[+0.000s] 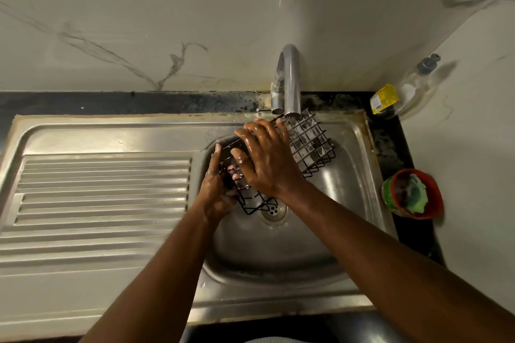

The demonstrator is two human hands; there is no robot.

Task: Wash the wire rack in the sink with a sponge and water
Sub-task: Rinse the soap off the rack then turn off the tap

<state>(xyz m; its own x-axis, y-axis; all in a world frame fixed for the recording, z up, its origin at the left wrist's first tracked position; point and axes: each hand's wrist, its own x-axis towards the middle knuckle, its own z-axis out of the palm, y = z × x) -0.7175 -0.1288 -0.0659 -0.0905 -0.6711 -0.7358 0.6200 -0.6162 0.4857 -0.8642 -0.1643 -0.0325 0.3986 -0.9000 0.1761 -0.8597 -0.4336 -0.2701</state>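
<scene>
Wire rack (309, 142) is what I see first: a black one, held tilted over the bowl of the steel sink (278, 253), its far end right under the mouth of the tap (291, 83) and its near corner just above the drain (274, 210). A wet film glints in several of its squares. I cannot tell whether water is running.

My left hand (218, 189) has its fingers curled round the rack's left end, with some fingertips poking through the wires. My right hand (267, 161) lies on top of the rack, wet and shiny, fingers spread and fairly straight, pressing on the wires rather than gripping them. I see no sponge in either hand.

The ribbed draining board (103, 189) lies to the left. On the dark counter (390, 142) to the right stand a clear bottle (409, 86) with a yellow label, in the corner, and nearer me a red tub (412, 193) with something green inside.
</scene>
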